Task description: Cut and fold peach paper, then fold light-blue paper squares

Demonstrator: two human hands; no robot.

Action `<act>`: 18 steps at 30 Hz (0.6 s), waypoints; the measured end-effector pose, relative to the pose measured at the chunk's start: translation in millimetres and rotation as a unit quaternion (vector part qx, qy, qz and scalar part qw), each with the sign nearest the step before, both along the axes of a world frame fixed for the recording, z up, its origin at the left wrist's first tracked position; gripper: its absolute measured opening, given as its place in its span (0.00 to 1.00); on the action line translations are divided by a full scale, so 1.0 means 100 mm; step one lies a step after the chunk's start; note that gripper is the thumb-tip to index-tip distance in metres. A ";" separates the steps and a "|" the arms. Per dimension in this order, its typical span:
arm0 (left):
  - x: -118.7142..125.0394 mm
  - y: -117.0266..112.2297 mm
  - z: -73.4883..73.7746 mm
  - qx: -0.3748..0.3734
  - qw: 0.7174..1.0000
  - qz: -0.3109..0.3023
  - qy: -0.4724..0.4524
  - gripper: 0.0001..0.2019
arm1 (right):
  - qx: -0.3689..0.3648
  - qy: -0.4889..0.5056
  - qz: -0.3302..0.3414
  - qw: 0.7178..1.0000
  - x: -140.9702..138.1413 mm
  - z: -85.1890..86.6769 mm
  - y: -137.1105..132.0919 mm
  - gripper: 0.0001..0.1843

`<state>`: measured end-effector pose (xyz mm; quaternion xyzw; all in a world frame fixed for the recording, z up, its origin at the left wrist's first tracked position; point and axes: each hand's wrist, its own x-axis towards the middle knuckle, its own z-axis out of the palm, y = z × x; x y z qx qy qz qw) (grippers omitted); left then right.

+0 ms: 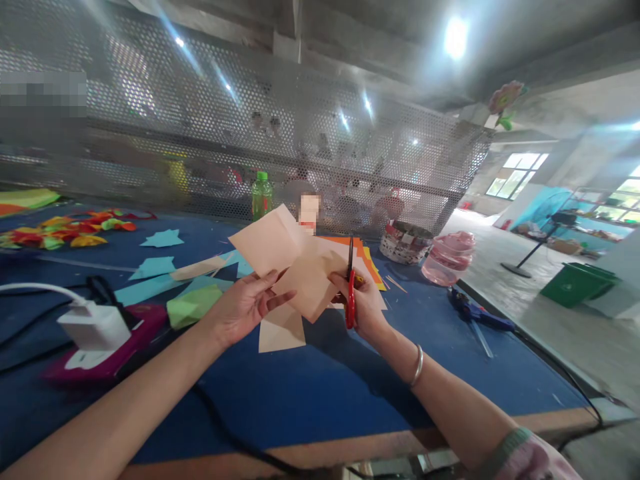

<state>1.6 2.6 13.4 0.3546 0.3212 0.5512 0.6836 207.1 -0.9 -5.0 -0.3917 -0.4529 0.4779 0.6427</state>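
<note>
Left hand [245, 308]: fingers pinched on folded peach paper [300, 260], steadying it at the blades. Right hand [363, 308]: fingers closed around red-handled scissors [351, 300].

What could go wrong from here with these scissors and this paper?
The folded peach paper in the left hand has loose layers that could slip. The red-handled scissors in the right hand point upward near the left fingers, so a nick seems possible. The black cord on the blue table might snag the left forearm.
</note>
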 end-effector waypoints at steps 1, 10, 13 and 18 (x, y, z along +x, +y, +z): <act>0.01 -0.01 0.01 0.002 1.000 0.005 0.003 0.10 | -0.001 0.000 0.002 1.000 0.00 -0.01 0.01 0.16; 0.04 -0.07 0.09 -0.002 1.000 0.024 0.004 0.11 | -0.018 0.013 0.015 1.000 0.02 -0.03 0.03 0.18; 0.03 -0.05 0.07 -0.021 1.000 0.022 -0.009 0.09 | -0.027 0.014 0.011 0.999 0.00 -0.01 0.02 0.17; 0.05 -0.05 0.05 -0.063 0.998 -0.015 -0.023 0.08 | -0.017 0.023 -0.010 1.000 -0.05 -0.03 -0.01 0.16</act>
